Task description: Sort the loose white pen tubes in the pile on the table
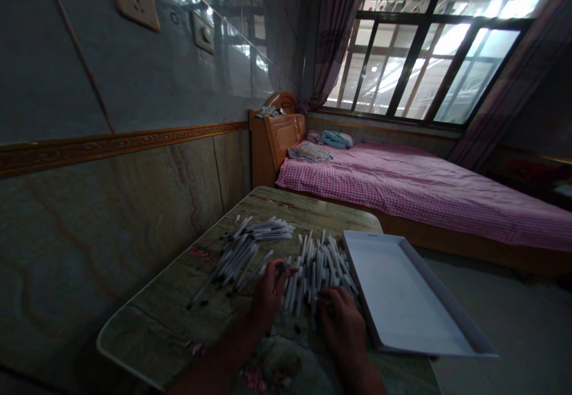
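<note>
Two groups of slim, whitish pens with some dark ends lie on a low table. The left pile (241, 255) is fanned out and partly crossed, and the right pile (328, 261) points mostly away from me. Between the piles is my left hand (267, 291), its thumb and fingers pinched together; what they hold is too dim to name. My right hand (343, 323) rests at the near end of the right pile, fingers curled in. Whatever is between those fingers is hidden. Small dark bits, perhaps caps, lie near the hands.
A shallow white tray (420, 299) sits at the table's right side and juts past its edge. The table (156, 329) has a green marbled top. Beyond it stands a bed (402, 186) with a pink checked sheet. A tiled wall (111, 216) runs along the left.
</note>
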{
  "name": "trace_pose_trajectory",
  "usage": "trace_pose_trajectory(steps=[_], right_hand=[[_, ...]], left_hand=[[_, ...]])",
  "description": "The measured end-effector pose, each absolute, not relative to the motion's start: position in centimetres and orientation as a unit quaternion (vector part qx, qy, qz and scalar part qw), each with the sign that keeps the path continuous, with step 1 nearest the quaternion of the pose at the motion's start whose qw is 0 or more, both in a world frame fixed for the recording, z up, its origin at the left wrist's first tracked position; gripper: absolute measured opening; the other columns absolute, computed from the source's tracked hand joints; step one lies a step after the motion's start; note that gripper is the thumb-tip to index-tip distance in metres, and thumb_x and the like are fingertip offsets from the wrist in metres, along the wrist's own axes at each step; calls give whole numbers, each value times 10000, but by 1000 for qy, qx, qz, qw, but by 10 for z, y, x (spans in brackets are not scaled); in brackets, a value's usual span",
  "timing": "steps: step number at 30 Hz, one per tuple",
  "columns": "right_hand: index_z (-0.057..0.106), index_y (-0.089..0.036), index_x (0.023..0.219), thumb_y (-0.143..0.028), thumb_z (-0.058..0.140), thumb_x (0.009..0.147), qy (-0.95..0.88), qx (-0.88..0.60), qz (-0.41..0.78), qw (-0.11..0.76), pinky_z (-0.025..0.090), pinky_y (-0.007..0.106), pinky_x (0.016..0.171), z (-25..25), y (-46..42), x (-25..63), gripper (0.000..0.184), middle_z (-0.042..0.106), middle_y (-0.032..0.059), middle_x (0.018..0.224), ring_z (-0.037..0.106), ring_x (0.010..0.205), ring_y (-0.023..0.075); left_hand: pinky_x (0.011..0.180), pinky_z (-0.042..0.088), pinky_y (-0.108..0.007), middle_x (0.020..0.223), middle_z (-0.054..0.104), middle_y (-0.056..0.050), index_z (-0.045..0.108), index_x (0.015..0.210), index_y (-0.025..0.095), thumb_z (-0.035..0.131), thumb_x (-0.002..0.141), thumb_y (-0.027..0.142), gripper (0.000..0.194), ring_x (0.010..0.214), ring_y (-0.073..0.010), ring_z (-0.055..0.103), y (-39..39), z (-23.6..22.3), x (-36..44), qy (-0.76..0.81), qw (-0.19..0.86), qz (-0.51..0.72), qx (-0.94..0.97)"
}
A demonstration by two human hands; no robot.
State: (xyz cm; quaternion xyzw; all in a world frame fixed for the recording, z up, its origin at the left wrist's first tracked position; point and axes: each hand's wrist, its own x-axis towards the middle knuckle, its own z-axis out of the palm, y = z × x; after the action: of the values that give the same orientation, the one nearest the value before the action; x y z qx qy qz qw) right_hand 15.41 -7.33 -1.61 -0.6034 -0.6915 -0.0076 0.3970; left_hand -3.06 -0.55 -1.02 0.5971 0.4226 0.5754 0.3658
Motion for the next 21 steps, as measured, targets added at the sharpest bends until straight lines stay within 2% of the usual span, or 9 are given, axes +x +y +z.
trace_pose_trajectory(steps=[5, 8, 13, 21], right_hand=[[665, -263, 925, -175, 522, 806, -690, -616, -16, 380, 508, 266, 694, -18, -74, 154, 206, 674, 26, 964, 663, 847, 181], [669, -265, 934, -184, 528, 804, -687, -617, -23, 384, 511, 268, 693, -18, -74, 153, 208, 679, 26, 961, 666, 842, 181], [659, -273, 959, -237, 524, 844, -677, -631, -45, 375, 500, 273, 656, -20, -73, 153, 181, 679, 25, 917, 659, 795, 187], [651, -271, 951, -292, 514, 899, -670, -632, -53, 387, 458, 259, 608, -18, -75, 151, 147, 653, 14, 876, 642, 734, 172]], left_hand=[[782, 557, -356, 834, 779, -51, 518, 861, 229, 578, 855, 505, 282, 826, -230, 744, -1, 5, -29, 431, 411, 633, 494], [711, 560, -342, 826, 779, -47, 508, 877, 224, 631, 802, 549, 355, 786, -230, 743, 1, 7, -28, 416, 467, 640, 446], [622, 555, -324, 905, 785, -93, 523, 919, 202, 733, 695, 582, 489, 835, -273, 751, 1, 5, -26, 392, 568, 616, 379], [677, 563, -336, 893, 786, -88, 564, 940, 188, 785, 649, 538, 506, 825, -261, 753, 1, 5, -24, 379, 614, 607, 333]])
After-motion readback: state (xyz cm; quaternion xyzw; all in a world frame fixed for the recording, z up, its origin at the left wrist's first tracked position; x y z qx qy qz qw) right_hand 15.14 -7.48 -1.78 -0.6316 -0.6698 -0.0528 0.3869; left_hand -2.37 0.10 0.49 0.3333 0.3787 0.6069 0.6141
